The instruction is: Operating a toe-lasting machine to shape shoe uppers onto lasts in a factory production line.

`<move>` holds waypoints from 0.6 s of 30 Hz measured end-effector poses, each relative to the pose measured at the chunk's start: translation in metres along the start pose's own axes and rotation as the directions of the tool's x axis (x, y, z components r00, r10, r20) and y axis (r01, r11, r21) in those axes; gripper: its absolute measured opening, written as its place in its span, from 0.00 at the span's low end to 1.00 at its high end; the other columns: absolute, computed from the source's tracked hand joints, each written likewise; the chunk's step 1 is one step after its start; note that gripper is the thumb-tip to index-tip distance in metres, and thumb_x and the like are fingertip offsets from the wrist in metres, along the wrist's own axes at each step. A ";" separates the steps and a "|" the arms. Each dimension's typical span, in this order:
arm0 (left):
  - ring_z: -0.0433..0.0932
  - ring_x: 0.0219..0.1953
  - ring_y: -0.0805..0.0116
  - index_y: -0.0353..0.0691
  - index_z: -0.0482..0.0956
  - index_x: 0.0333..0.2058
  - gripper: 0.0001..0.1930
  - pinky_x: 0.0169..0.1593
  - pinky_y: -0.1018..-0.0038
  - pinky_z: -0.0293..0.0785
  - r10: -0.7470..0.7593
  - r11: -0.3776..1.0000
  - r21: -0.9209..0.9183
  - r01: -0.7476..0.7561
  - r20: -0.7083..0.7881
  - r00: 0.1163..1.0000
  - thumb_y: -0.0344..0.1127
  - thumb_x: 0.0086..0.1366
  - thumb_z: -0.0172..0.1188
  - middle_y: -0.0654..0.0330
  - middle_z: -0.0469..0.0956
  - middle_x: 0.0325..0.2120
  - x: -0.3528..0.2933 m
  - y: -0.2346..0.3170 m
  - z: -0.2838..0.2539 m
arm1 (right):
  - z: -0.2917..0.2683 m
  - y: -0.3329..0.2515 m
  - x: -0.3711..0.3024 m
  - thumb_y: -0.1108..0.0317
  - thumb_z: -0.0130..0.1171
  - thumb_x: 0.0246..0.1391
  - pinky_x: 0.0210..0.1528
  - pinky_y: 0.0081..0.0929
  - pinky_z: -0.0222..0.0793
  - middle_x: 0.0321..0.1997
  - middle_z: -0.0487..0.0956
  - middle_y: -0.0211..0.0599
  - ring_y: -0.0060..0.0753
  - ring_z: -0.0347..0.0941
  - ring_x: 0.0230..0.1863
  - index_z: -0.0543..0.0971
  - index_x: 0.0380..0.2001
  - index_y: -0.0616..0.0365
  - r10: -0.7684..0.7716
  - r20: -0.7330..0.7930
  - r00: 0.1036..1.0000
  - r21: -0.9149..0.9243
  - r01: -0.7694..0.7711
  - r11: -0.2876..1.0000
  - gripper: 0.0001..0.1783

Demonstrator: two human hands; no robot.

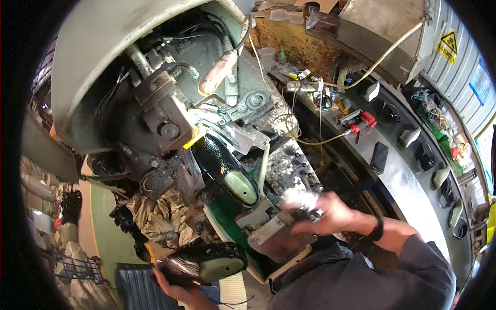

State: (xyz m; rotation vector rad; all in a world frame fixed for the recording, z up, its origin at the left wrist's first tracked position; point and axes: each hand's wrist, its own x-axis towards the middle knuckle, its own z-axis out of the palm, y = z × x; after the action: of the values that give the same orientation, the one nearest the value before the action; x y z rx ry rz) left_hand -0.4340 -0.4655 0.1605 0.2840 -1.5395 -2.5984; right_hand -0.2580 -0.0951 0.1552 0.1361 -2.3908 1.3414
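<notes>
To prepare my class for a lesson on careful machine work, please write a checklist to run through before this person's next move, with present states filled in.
1. Left hand has hold of a black shoe: ok.
2. Second shoe sits at the machine: ok.
3. Second shoe is firmly clamped: cannot tell from this view.
4. Right hand is well away from the machine: not ok; it is close to the front part.
5. White item at the right hand's fingers is identified: cannot tell; blurred.
6. Red tool lies apart from the machine: ok.
</notes>
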 end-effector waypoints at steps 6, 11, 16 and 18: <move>0.83 0.40 0.59 0.39 0.81 0.45 0.19 0.45 0.62 0.81 -0.288 0.935 -0.096 0.342 0.357 0.889 0.48 0.69 0.56 0.57 0.84 0.39 -0.027 0.008 0.121 | 0.033 -0.063 0.020 0.58 0.77 0.45 0.70 0.42 0.61 0.71 0.65 0.51 0.55 0.65 0.68 0.59 0.70 0.60 -0.234 0.047 0.971 0.148 0.225 0.963 0.54; 0.82 0.42 0.59 0.38 0.81 0.43 0.19 0.48 0.62 0.78 -0.517 0.795 0.026 0.606 0.552 0.654 0.49 0.66 0.61 0.56 0.84 0.40 -0.072 -0.029 0.184 | -0.009 -0.078 -0.033 0.55 0.78 0.43 0.70 0.47 0.62 0.68 0.65 0.61 0.61 0.65 0.67 0.60 0.67 0.66 -0.228 -0.139 0.964 -0.062 0.221 0.973 0.54; 0.81 0.45 0.59 0.38 0.80 0.46 0.20 0.50 0.62 0.78 -0.621 0.737 0.263 0.622 0.627 0.471 0.49 0.65 0.63 0.57 0.82 0.43 -0.132 -0.098 0.231 | -0.053 -0.090 -0.117 0.59 0.74 0.45 0.61 0.45 0.70 0.61 0.72 0.61 0.61 0.74 0.57 0.64 0.65 0.67 -0.034 -0.396 0.918 -0.174 -0.039 0.984 0.47; 0.80 0.49 0.60 0.37 0.79 0.48 0.22 0.54 0.61 0.76 -0.680 0.714 0.402 0.572 0.591 0.433 0.51 0.68 0.60 0.56 0.81 0.47 -0.182 -0.121 0.251 | -0.066 -0.089 -0.162 0.60 0.74 0.45 0.60 0.42 0.71 0.58 0.74 0.59 0.55 0.76 0.56 0.65 0.64 0.67 0.057 -0.517 0.854 -0.111 -0.133 0.985 0.46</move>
State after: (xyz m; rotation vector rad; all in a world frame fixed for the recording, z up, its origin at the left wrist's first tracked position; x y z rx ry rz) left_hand -0.3099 -0.1580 0.1916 -0.2601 -2.2161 -3.4689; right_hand -0.0658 -0.1045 0.1948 -0.3478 -2.0384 1.0687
